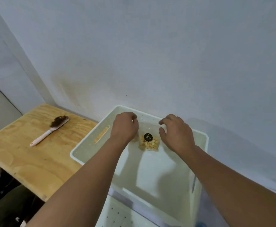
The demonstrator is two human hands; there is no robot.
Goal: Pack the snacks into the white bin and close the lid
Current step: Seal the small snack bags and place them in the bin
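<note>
White bin point(88, 141) w/ snack bag point(149, 142), label up; left hand point(125, 126) pinching it, right hand point(176, 133) loose.

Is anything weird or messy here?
Yes: the pink hairbrush on the wooden table left of the white bin has a clump of dark hair in its bristles, odd beside food. The snack bag in the bin looks intact; nothing has spilled.
</note>
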